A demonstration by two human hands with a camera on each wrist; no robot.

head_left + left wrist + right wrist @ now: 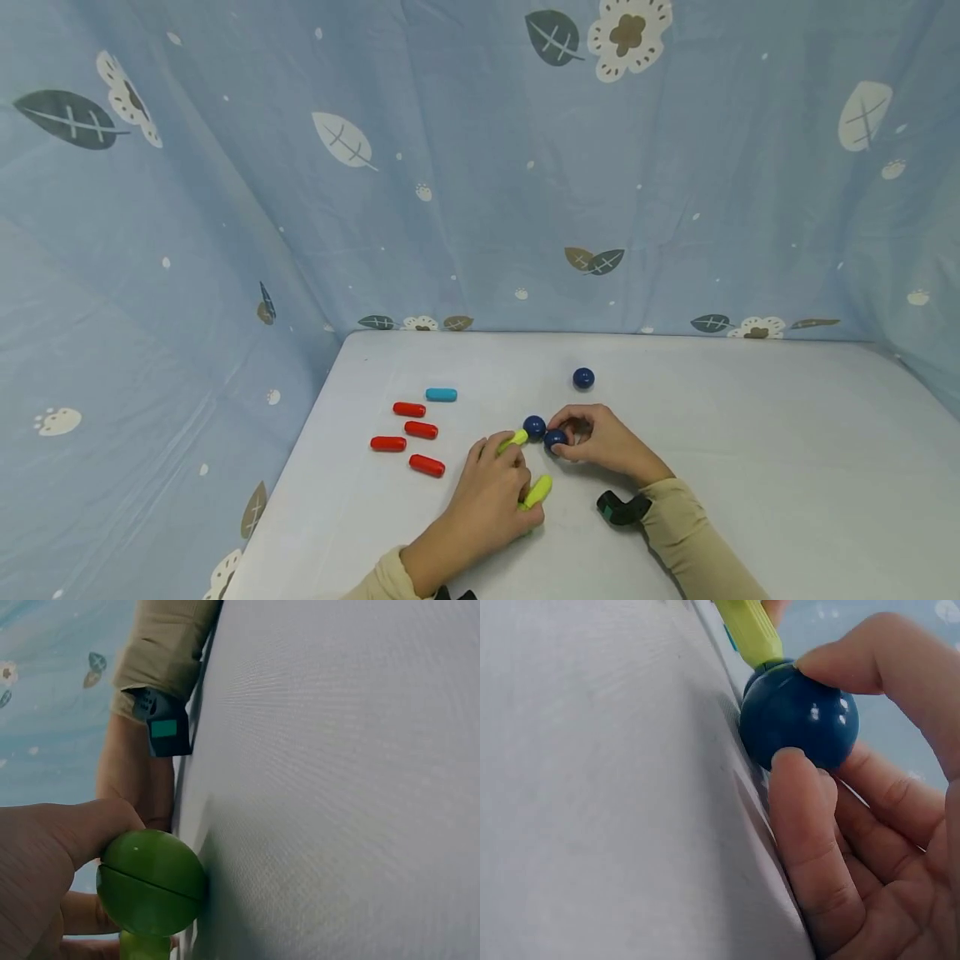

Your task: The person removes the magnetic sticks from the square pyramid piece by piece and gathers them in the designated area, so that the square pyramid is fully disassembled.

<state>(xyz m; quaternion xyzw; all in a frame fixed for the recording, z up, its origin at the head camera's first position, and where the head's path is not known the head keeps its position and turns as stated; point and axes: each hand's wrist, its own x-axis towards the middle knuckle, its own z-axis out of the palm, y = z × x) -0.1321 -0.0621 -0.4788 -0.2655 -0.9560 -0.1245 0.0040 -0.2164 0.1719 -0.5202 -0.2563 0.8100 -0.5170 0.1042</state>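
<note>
A: Two hands are working close together near the bench's (750, 433) front middle. The left hand (491, 500) is gripping two yellow-green rods (537, 492), fingers curled round them; the right hand (600, 442) is pinching a dark blue ball (556, 439) between thumb and fingers.

B: So which step is this?

A: I'm judging it as joining: one rod's tip (516, 437) is meeting a second blue ball (534, 427), and the pinched ball is sitting just at that ball's four o'clock. The next move is probably calling for lining the pinched ball up with a free rod end and letting it seat squarely.

B: What is the head view giving that the wrists aren't?

A: It's showing the spares: four red rods (408, 409) and a teal rod (441, 394) out at nine to ten o'clock of the hands, and a third blue ball (583, 378) alone at twelve o'clock.

B: And the wrist cameras?

A: The right wrist is showing the ball (799, 716) resting against the bench, a rod (750, 630) touching its top. The left wrist is showing a rod's rounded end (150, 881) pressed on the bench under the thumb (60, 840).
</note>
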